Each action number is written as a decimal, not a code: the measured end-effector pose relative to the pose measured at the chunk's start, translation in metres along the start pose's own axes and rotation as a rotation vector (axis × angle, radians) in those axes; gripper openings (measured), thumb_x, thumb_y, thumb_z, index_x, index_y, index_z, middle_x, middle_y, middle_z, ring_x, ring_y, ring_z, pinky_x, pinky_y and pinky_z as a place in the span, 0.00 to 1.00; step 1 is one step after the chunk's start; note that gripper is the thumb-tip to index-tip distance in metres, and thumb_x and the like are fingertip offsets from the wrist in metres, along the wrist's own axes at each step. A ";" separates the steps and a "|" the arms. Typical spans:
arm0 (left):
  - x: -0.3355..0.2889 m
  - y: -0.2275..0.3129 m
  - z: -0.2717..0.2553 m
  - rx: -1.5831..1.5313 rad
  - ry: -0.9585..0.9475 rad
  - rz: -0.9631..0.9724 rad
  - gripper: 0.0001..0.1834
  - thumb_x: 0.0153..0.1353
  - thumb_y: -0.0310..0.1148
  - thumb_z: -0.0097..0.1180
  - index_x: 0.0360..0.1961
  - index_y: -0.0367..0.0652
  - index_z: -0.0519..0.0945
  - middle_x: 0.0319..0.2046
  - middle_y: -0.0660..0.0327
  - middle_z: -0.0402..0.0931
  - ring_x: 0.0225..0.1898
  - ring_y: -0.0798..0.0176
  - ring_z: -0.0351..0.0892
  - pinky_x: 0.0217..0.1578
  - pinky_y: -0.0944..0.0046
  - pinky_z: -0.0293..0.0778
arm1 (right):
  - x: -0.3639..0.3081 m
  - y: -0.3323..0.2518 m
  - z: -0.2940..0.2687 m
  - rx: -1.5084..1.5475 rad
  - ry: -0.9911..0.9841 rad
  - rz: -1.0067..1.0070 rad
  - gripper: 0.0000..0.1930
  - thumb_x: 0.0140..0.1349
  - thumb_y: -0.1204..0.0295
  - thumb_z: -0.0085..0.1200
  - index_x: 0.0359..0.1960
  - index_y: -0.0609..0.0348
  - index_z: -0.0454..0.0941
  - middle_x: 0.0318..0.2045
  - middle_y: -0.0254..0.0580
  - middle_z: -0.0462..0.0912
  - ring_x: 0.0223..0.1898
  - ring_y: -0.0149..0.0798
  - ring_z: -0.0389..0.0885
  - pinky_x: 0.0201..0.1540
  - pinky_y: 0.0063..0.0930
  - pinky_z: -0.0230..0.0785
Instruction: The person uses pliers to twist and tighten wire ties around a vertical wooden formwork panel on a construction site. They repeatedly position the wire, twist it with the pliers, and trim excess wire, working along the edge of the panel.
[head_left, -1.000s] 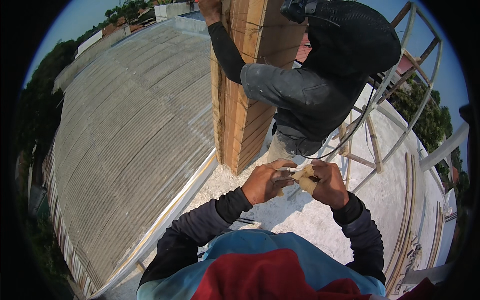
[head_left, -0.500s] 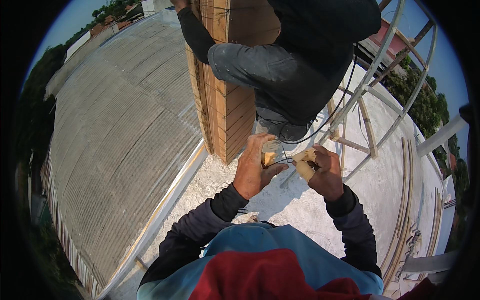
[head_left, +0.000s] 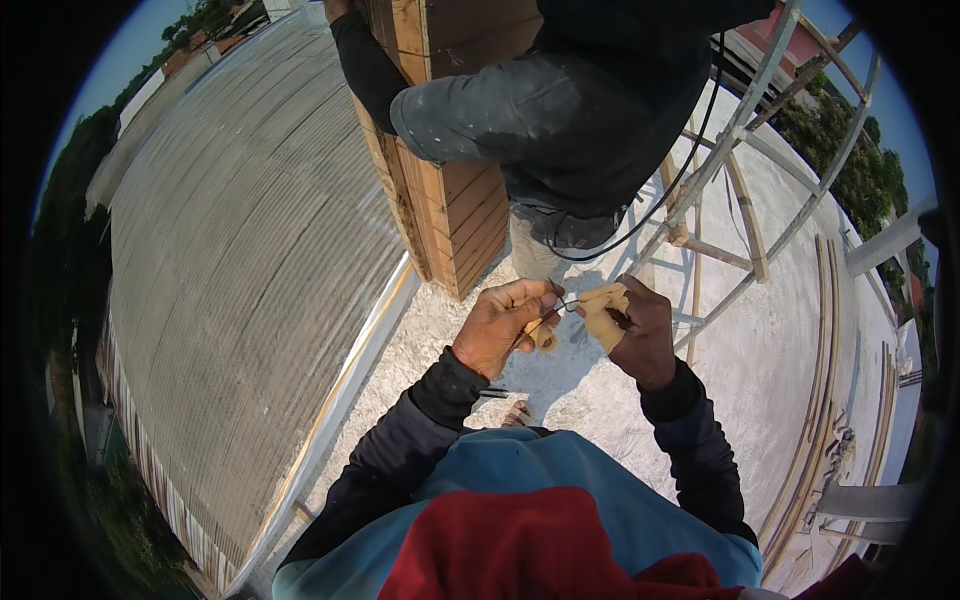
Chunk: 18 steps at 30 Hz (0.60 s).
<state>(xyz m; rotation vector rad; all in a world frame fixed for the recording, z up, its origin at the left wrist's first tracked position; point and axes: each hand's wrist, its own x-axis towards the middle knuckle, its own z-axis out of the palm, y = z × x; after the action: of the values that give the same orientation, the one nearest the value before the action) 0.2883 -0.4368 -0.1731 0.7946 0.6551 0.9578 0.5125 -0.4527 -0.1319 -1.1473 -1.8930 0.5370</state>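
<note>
A single head-worn fisheye view looks steeply down from just above the wearer's chest, close over the rooftop slab [head_left: 760, 390]. It faces forward toward the wooden column formwork [head_left: 450, 190], which stands at upper centre. Left of the formwork lies a corrugated roof [head_left: 240, 260]; right of it, scaffold rails [head_left: 740, 130].

I see both of my forearms rising from the lower edge in dark sleeves, bent inward so the hands meet close together in front of my chest. My left hand [head_left: 505, 325] is curled palm-up, thumb and fingers pinched shut near the fingertips. My right hand [head_left: 632, 325] faces it, its back turned outward, fingers curled closed with pale wrappings on the fingertips [head_left: 603, 318].
</note>
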 end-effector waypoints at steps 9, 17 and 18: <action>0.006 0.019 -0.022 0.421 0.100 0.337 0.11 0.74 0.35 0.62 0.44 0.37 0.82 0.23 0.68 0.78 0.25 0.76 0.78 0.24 0.73 0.70 | 0.008 -0.022 0.040 0.198 0.015 0.122 0.06 0.63 0.78 0.68 0.40 0.64 0.87 0.33 0.38 0.84 0.30 0.25 0.80 0.31 0.22 0.69; -0.002 0.035 -0.041 0.640 0.231 0.427 0.08 0.72 0.32 0.64 0.43 0.39 0.82 0.15 0.64 0.74 0.18 0.75 0.75 0.22 0.68 0.69 | 0.024 -0.040 0.073 0.317 -0.006 0.357 0.06 0.65 0.76 0.67 0.41 0.65 0.86 0.33 0.34 0.84 0.32 0.25 0.80 0.36 0.21 0.72; -0.001 0.037 -0.045 0.658 0.238 0.453 0.08 0.71 0.32 0.64 0.43 0.39 0.82 0.15 0.64 0.74 0.17 0.74 0.76 0.22 0.68 0.69 | 0.026 -0.042 0.079 0.355 0.010 0.403 0.06 0.65 0.76 0.66 0.41 0.65 0.86 0.32 0.34 0.83 0.31 0.25 0.80 0.36 0.22 0.72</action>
<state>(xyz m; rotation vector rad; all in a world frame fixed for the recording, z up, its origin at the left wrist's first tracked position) 0.2363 -0.4121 -0.1672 1.4672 1.0486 1.2772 0.4193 -0.4461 -0.1351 -1.2861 -1.4797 1.0412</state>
